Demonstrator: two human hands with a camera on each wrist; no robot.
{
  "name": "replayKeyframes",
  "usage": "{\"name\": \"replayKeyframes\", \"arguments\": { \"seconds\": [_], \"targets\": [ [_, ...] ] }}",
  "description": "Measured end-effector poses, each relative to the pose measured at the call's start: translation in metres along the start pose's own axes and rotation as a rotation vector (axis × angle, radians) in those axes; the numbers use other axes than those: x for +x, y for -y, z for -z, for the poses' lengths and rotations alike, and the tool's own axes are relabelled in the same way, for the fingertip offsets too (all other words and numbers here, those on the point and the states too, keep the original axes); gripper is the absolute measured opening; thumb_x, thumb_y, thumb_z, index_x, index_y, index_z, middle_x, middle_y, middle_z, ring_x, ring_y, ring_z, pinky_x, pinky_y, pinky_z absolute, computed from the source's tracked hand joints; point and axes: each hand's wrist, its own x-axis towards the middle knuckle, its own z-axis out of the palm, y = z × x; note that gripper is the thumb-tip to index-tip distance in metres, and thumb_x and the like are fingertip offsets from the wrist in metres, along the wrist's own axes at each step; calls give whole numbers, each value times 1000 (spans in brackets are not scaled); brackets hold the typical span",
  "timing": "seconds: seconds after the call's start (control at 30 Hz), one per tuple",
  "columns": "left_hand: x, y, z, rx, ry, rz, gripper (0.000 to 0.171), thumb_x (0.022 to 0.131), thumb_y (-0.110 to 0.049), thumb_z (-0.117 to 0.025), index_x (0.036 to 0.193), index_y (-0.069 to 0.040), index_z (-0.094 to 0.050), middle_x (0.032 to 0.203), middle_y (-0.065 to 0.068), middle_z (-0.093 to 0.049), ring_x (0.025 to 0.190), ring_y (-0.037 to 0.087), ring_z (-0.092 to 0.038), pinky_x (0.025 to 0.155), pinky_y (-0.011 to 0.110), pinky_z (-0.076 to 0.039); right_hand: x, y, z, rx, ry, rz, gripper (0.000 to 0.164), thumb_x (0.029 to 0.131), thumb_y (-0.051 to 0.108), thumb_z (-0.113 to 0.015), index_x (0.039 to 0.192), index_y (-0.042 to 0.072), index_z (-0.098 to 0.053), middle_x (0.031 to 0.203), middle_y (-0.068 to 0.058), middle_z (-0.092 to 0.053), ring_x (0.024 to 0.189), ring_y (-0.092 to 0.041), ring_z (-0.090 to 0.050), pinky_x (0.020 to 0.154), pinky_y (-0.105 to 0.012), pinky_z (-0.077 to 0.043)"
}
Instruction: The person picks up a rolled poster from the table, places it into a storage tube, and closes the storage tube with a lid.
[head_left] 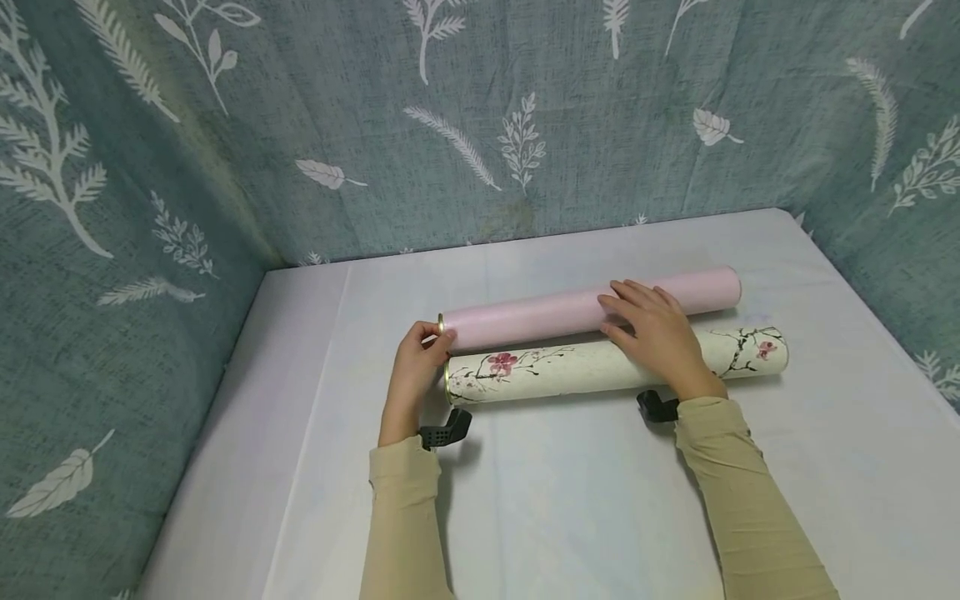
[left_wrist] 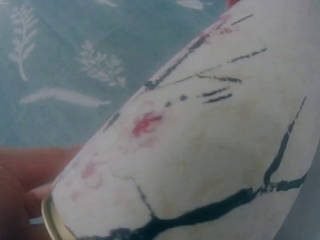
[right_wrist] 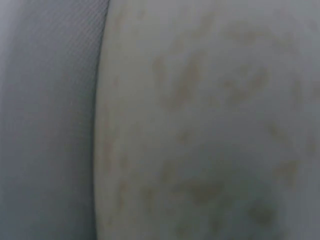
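Observation:
A long pink tube [head_left: 525,318] with a gold rim at its left end lies across the table. In front of it, nearly parallel, is a cream tube [head_left: 585,369] with painted dark branches and red blossoms. My left hand [head_left: 415,367] grips the pink tube's left end, the thumb on its near side and the fingers partly hidden behind the end. Reaching over the cream tube, my right hand [head_left: 656,337] rests its spread fingers on the pink tube, right of its middle. The cream tube [left_wrist: 200,135] fills much of the left wrist view. The right wrist view shows its pale surface [right_wrist: 200,125], blurred.
Both tubes lie on a table with a white cloth [head_left: 562,500]. A green curtain [head_left: 360,125] with white leaf prints stands behind the table and at both sides. Black wrist devices [head_left: 447,429] sit below each hand.

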Motion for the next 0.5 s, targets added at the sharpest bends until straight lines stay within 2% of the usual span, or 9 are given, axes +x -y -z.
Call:
{"name": "replayKeyframes", "arguments": {
  "seconds": [0.1,0.23,0.37,0.5],
  "targets": [
    [3,2,0,17,30,14,36,83,-32,-62,104,-7,-48,117,7,-50,101,17,-52,79,31,-44,-1,1,0,12,-24,-4,41,88,32,-55,126,18,-52,135,-7,-41,126,-26,-30,103,-47,-16],
    [10,1,4,13,66,-1,47,80,-39,-63,109,-8,-44,123,6,-46,110,16,-48,84,32,-44,2,4,-1,20,-60,-14,36,89,29,-54,123,18,-55,132,-7,-43,124,-26,-33,102,-49,-18],
    [14,-2,7,16,76,-11,48,81,-42,-61,112,-8,-44,123,6,-46,110,16,-48,86,32,-43,6,5,-2,24,-77,-34,39,88,29,-56,125,16,-53,131,-7,-44,124,-26,-34,102,-48,-19],
    [10,-2,13,36,81,12,47,80,-41,-63,113,-11,-48,120,4,-49,108,17,-49,87,32,-42,7,6,-2,45,-82,-56,45,86,29,-58,128,15,-49,131,-7,-44,124,-26,-33,101,-48,-20]
  ]
}}
